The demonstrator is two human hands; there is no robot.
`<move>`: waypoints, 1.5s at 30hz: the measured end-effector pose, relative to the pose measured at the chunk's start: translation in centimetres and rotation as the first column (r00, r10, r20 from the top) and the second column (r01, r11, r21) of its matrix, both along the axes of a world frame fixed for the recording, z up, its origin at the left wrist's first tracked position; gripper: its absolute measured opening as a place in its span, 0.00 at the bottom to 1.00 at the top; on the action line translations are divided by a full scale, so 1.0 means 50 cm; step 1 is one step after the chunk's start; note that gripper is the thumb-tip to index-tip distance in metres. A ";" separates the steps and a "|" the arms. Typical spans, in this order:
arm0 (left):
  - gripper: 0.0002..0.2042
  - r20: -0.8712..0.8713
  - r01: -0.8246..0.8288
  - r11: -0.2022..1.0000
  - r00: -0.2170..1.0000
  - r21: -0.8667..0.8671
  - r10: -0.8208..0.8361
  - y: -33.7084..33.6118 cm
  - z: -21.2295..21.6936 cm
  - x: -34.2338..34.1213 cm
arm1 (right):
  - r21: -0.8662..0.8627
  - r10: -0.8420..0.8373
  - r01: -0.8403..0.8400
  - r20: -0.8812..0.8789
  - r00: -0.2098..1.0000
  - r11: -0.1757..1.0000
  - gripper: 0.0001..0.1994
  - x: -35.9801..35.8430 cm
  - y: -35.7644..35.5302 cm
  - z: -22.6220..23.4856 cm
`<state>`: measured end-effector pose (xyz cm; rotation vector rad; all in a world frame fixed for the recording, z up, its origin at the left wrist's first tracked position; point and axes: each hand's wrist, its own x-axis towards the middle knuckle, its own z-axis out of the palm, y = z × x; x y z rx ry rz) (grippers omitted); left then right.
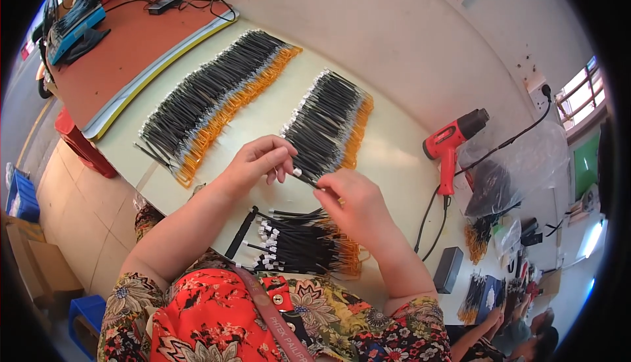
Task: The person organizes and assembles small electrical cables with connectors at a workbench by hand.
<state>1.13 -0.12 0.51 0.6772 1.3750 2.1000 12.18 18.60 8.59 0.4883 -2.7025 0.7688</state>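
My left hand [257,161] and my right hand [351,205] meet above a pale table [401,158]. Between their fingertips they pinch a short black cable with a white end [303,176]. Just beyond the hands lies a neat row of black cables with orange tails [328,125]. A longer row of the same cables [217,99] lies further left. Below the hands, near my body, sits a loose pile of black cables with white connectors [302,240].
A red heat gun [450,144] stands at the right with its black cord trailing down. A clear plastic bag [513,171] holds more cables. A dark small box [448,268] lies near the table edge. An orange-topped bench [125,46] stands at left. Another person's hands [499,322] work at lower right.
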 end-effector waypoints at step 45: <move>0.15 0.101 -0.267 0.961 0.956 -0.076 0.274 -0.002 -0.009 -0.015 | 0.291 -0.117 0.164 -0.173 0.978 0.943 0.07 -0.260 0.151 -0.053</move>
